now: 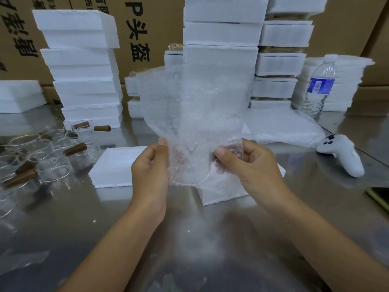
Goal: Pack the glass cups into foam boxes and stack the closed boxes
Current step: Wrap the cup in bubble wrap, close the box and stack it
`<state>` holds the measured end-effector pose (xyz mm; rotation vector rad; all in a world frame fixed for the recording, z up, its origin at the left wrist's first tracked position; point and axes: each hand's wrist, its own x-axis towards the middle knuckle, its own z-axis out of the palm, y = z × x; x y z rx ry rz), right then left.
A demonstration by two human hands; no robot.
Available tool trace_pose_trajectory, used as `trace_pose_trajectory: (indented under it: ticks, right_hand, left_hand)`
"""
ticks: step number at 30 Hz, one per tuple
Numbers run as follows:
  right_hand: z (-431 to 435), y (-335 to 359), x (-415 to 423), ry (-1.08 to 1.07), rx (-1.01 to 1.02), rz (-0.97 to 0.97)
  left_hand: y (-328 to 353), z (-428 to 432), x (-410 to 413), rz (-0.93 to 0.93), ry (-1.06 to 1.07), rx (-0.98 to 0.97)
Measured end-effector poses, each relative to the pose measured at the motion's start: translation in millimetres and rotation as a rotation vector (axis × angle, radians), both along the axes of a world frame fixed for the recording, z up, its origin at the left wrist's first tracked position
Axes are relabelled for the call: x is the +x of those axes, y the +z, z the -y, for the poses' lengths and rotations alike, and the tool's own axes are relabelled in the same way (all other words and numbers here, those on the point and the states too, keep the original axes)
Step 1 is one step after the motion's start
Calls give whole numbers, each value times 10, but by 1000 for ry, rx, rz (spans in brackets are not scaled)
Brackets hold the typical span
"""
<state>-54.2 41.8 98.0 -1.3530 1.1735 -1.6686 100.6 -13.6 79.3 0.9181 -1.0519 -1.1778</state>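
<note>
Wrap (pixel 195 106) fills mid-frame: a translucent bubble sheet held upright. It blurs the foam stacks behind it and hides the middle of the foam box (pixel 117 165) on the table below. Can't tell if that's 1 box or 2 pieces side by side; only the left part and a right corner show.

Left hand (pixel 150 165) pinches the sheet's lower left edge, thumb in front, fingers behind and seen only as a pink smear through the bubbles. Right hand (pixel 250 163) pinches the lower right edge the same way.

Cups (pixel 52 157): cluster on the table (pixel 200 239) at far left, clear glass with brown handles. Outlines overlap, so no count; the nearest ones run off the left edge.

Room: bare steel in front of the box, between the forearms and down to the near edge. Behind the box it's tight:
- left stack (pixel 84 70) of foam boxes
- taller centre stack (pixel 223 32), cut off at the top, with more foam stacks to its right
- wrap pile (pixel 284 127) right of centre, bottle (pixel 320 87) behind it
- white controller (pixel 343 154) just beside the pile, near the table's right edge
- yellow-rimmed flat thing (pixel 379 197) at far right, cut off, can't identify

Writing: carton (pixel 160 22) behind shows big black "头盔" under a "P"; other characters are cropped. Bottle label is blue, text too small to read.
</note>
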Motion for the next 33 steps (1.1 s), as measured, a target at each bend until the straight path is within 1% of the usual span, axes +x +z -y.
trace_pose_trajectory:
  ticks: [1,5,7,9,12,14,15,19,22,26,29,33]
  right_hand:
    - [11,-4,-13,-11,12,20]
    - [45,14,-98,-56,53,95]
    - [54,27,-133,-64,60,106]
    - [61,24,-146,-66,62,109]
    - [64,9,-133,-58,59,132]
    - [57,2,-117,-53,64,131]
    - [48,3,-108,-45,67,132]
    - [41,9,-95,-56,61,117]
    - [55,14,-78,-111,44,122]
    - [59,9,-49,-221,6,138]
    - [34,8,-30,-215,-6,133]
    - [36,53,-50,-231,-10,53]
  left_hand:
    - [20,11,21,3,-45,-3]
    - [121,77,177,-25,-374,-31]
    - [130,104,232,1,-441,-42]
    - [105,125,253,51,-462,-76]
    - [72,109,228,162,-536,-137]
    - [56,86,191,224,-544,-141]
    - [50,71,176,225,-537,-140]
    - [28,41,133,101,-517,-121]
    - [7,-4,78,36,-537,-130]
    - [-25,-50,-12,84,-506,-155]
    - [-34,-65,-33,100,-456,-195]
    - [-11,-35,0,131,-430,-207]
